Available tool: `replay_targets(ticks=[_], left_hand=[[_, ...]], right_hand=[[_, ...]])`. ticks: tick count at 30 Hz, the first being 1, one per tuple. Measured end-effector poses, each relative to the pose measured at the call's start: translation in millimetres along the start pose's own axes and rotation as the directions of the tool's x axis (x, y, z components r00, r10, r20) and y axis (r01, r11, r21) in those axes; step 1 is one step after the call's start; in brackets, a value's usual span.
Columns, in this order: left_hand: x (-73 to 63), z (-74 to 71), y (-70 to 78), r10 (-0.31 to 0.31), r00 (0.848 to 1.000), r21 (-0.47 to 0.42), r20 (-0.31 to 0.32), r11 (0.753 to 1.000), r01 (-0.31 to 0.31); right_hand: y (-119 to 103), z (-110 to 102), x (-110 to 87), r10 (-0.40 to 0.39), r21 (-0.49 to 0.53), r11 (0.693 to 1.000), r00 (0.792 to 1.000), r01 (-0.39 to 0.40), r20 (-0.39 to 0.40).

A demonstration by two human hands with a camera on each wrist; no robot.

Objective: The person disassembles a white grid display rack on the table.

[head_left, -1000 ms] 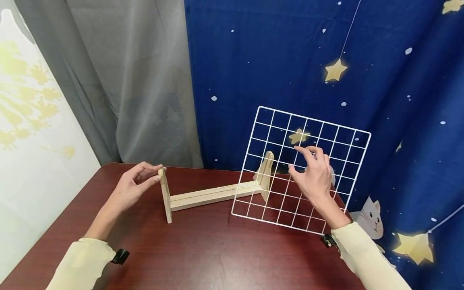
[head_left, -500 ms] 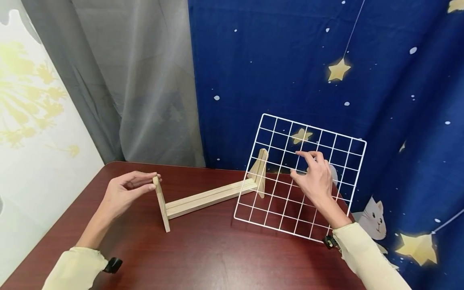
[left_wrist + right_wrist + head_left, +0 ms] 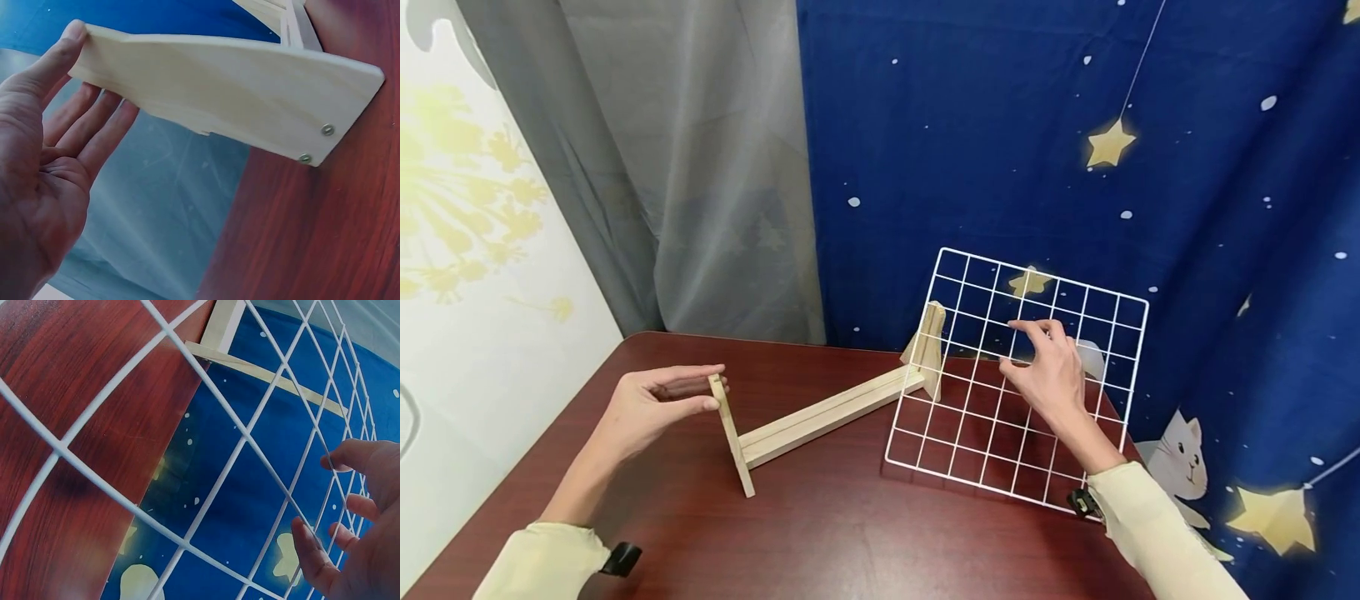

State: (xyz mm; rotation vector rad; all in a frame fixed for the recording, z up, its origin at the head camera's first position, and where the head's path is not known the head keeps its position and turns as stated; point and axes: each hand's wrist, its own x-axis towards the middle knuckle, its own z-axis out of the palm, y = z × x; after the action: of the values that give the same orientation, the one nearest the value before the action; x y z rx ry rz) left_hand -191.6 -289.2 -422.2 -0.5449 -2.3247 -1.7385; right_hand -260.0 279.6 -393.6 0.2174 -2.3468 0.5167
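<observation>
Head view: wooden stand (image 3: pixel 827 419) partly behind grid (image 3: pixel 1002 392)

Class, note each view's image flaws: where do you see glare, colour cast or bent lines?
Head: pale glare on the red-brown tabletop; left wrist: the grey curtain looks blue-green; right wrist: some bars of the white wire grid look bowed.

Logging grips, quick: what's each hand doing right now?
Left hand: holding the wooden stand by its end.
Right hand: holding the white wire grid.
</observation>
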Motion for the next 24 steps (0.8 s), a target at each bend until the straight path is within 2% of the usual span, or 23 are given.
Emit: replay_targets(ticks=[4, 8, 12, 16, 21, 24], left_hand=[[-2.7, -3.8, 6.0, 0.017, 0.999, -0.031, 0.036, 0.999, -0.016], [-7.1, -4.9, 11.5, 0.007, 0.998, -0.064, 0.069, 0.998, -0.003], [-11.3, -2.3, 17.3, -0.017, 0.998, -0.001, 0.064, 1.000, 0.017], [-14.5, 2.4, 23.4, -0.013, 0.999, 0.065, 0.047, 0.998, 0.010], [-18.7, 8.1, 30.2, -0.026, 0.999, 0.061, 0.030, 0.998, 0.025], [-21.4, 9.7, 34.5, -0.015, 0.999, 0.068, 0.036, 0.998, 0.012]], right_hand=[[-1, 2, -1.4, -0.012, -0.004, 1.000, 1.000, 0.012, 0.027], [-3, 4, -3.2, 0.000, -0.018, 1.000, 0.998, 0.002, 0.066], [-4, 7, -5.0, 0.024, -0.035, 0.999, 0.993, -0.020, 0.115], [-4, 9, -7.0, 0.051, -0.052, 0.998, 0.985, -0.043, 0.166], [-5, 12, -8.6, 0.075, -0.067, 0.996, 0.970, -0.061, 0.233], [-6, 14, -9.4, 0.068, -0.064, 0.997, 0.965, -0.053, 0.252]])
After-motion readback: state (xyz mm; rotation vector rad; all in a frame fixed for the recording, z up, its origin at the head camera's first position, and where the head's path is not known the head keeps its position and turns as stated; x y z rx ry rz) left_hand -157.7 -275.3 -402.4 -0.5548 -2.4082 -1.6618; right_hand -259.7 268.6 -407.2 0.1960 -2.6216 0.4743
